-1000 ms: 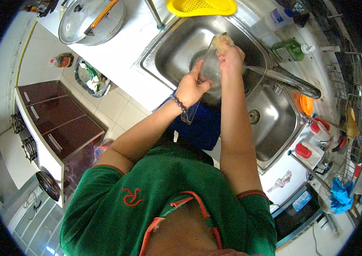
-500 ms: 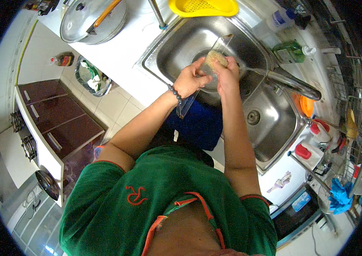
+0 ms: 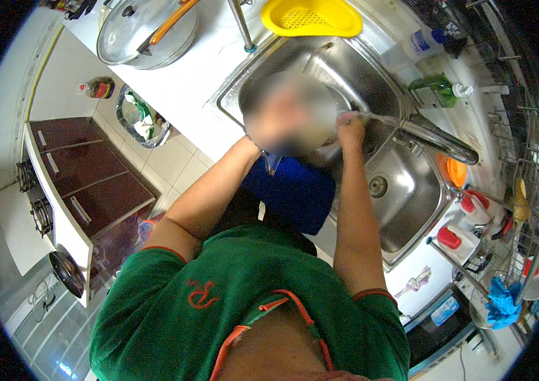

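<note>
My left hand (image 3: 274,120) is over the large sink basin (image 3: 371,75), but a blurred round patch hides its fingers and whatever they touch. Just below that patch, by my left wrist, pokes out the end of a clear plastic piece (image 3: 272,163). To the right, my right hand (image 3: 350,132) is closed, near the thin water stream running from the metal faucet (image 3: 441,138). What its fingers hold, if anything, I cannot make out.
A yellow strainer basket (image 3: 310,18) sits behind the basin. The smaller basin (image 3: 403,197) lies to the right. Beyond the faucet stand a green bottle (image 3: 436,93) and a white bottle (image 3: 418,46). A lidded pan (image 3: 148,35) rests on the left counter.
My right hand has moved away from the left, rightward and down to the water stream. Before, it held a yellowish scrubber against a clear plastic piece in my left hand.
</note>
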A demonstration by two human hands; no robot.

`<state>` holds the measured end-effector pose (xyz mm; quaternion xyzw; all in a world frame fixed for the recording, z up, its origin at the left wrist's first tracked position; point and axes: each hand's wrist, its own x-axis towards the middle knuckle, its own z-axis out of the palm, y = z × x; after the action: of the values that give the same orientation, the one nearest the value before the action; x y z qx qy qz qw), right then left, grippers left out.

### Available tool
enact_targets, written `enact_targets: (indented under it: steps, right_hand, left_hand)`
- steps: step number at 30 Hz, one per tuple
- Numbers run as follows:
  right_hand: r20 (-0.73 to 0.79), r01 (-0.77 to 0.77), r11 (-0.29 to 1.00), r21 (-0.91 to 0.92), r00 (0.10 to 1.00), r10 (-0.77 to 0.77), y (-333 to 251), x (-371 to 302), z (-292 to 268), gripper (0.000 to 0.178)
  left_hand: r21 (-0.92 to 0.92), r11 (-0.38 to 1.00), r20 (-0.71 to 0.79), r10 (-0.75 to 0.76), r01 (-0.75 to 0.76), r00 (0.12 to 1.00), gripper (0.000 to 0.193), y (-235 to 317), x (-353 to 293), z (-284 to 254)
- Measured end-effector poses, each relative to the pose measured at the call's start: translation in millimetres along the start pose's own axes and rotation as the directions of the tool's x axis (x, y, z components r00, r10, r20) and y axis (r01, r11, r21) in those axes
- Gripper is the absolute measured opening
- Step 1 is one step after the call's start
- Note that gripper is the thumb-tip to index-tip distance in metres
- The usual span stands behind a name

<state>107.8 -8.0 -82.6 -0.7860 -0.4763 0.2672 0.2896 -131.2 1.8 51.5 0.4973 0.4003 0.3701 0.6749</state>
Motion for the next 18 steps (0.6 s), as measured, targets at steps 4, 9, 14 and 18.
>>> enact_targets:
  steps: [4,9,14,18]
  right_hand:
    - [-0.155,0.045,0.848,-0.527,0.977,-0.148,16,50,-14,0.027]
    - [0.087,-0.116,0.735,-0.668,0.969,0.232,85,89,16,0.029]
    - [0.155,-0.126,0.754,-0.644,0.945,0.289,84,96,24,0.028]
    - [0.186,-0.136,0.77,-0.623,0.931,0.315,84,104,22,0.027]
  left_hand:
    - [0.097,0.995,0.014,0.008,-0.01,1.0,0.071,-4,-7,0]
    - [0.12,0.993,0.058,0.012,-0.019,0.998,0.069,-16,-6,9]
    - [-0.008,0.997,0.02,-0.078,0.078,0.997,0.071,-14,-7,7]
    - [-0.169,0.957,-0.036,-0.247,0.237,0.968,0.07,12,-7,11]
